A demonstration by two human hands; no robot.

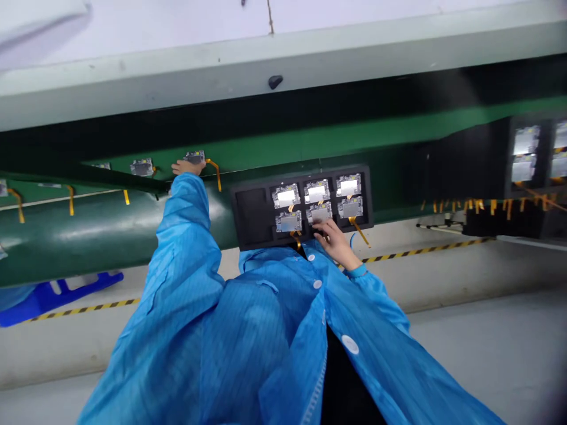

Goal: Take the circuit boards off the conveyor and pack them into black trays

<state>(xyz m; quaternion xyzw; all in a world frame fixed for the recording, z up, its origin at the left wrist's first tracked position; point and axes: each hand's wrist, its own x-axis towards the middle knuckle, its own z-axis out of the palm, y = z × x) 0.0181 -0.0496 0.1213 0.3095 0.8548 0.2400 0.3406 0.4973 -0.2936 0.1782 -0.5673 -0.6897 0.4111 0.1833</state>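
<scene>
At the left on the green surface, my left hand (188, 167) has its fingers closed around the edges of a small circuit board (194, 156). An orange flex cable (216, 171) trails from that board to the right. In front of my body lies a black compartment tray (252, 241) with several circuit boards in its slots, some carrying bright silver plates. My right hand (335, 242) reaches to the front middle circuit board (319, 212), fingers bent together at its lower edge. Fingertips partly cover that board and its cable.
Further left on the green surface sits another circuit board (142, 167), among several with orange cables. More black trays (502, 177) with boards stand at the right. A pale shelf (212, 71) overhangs the back. A blue plastic object (66, 295) is low at left.
</scene>
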